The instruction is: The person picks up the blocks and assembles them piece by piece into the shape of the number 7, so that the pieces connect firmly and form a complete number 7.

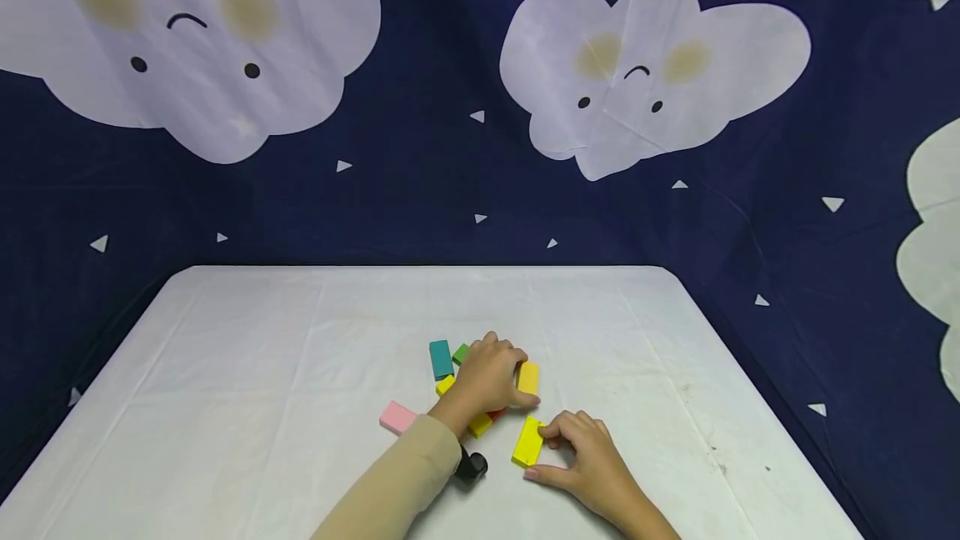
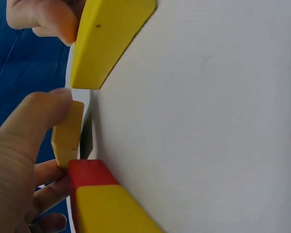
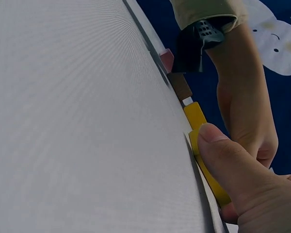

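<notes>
My left hand (image 1: 486,377) reaches over a small group of coloured blocks. Its thumb and fingers pinch an orange-yellow block (image 1: 528,379) at the two ends, seen also in the left wrist view as an orange-yellow block (image 2: 68,131). Nearer the front, my right hand (image 1: 588,457) holds a bright yellow block (image 1: 528,442) between thumb and fingers. The right wrist view shows the thumb (image 3: 228,155) along that yellow block (image 3: 212,182). Beneath the left hand, a red block (image 2: 93,172) touches another yellow block (image 2: 111,208); the hand partly hides both in the head view.
A teal block (image 1: 441,360), a green block (image 1: 461,353) and a small yellow block (image 1: 446,385) lie left of the left hand. A pink block (image 1: 397,417) is beside the sleeve (image 1: 408,473). A black wrist camera (image 1: 471,467) hangs under that wrist. The white table (image 1: 247,407) meets a dark blue curtain.
</notes>
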Motion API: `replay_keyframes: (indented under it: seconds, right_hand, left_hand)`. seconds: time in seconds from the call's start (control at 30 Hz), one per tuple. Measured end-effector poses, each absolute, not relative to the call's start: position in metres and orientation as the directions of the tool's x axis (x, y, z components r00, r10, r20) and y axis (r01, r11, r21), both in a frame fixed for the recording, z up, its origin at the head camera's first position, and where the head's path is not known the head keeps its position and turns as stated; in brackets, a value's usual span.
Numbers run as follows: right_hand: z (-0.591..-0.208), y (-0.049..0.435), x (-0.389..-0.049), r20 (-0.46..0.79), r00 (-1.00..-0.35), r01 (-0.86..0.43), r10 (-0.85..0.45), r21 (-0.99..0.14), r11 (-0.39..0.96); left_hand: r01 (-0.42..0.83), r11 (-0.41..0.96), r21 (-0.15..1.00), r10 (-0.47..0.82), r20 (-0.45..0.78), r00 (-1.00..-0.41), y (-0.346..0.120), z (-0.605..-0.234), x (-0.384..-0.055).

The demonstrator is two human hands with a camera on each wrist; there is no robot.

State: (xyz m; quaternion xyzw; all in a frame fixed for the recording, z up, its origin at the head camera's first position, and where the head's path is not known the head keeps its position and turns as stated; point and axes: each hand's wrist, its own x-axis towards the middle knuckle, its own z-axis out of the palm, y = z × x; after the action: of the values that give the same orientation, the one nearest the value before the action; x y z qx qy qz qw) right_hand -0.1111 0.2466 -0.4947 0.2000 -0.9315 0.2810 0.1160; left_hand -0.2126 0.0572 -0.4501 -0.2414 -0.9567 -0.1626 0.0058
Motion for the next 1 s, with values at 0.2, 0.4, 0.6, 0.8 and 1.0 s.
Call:
replay_keyframes:
  seconds: [0.2, 0.4, 0.6, 0.8, 1.0]
  right_hand:
    - [-0.494, 0.247, -0.111, 0.323, -0.896, -0.431, -0.304, -0.473, 0.768]
    - [-0.493, 0.245, -0.11, 0.296, -0.905, -0.418, -0.306, -0.481, 0.771]
    - [-0.494, 0.244, -0.111, 0.315, -0.899, -0.427, -0.305, -0.47, 0.772]
    - [-0.496, 0.245, -0.112, 0.31, -0.9, -0.426, -0.307, -0.473, 0.771]
    - [-0.496, 0.245, -0.111, 0.31, -0.901, -0.422, -0.303, -0.474, 0.773]
  left_hand:
    - [0.463, 0.833, 0.303, 0.456, 0.097, -0.885, 0.058, -0.454, -0.211]
    - [0.429, 0.802, 0.416, 0.458, 0.034, -0.889, 0.051, -0.452, -0.211]
    - [0.403, 0.772, 0.491, 0.479, -0.035, -0.877, 0.045, -0.446, -0.21]
    - [0.403, 0.779, 0.481, 0.481, -0.045, -0.876, 0.046, -0.451, -0.21]
    - [0.429, 0.777, 0.46, 0.499, -0.035, -0.866, 0.046, -0.452, -0.209]
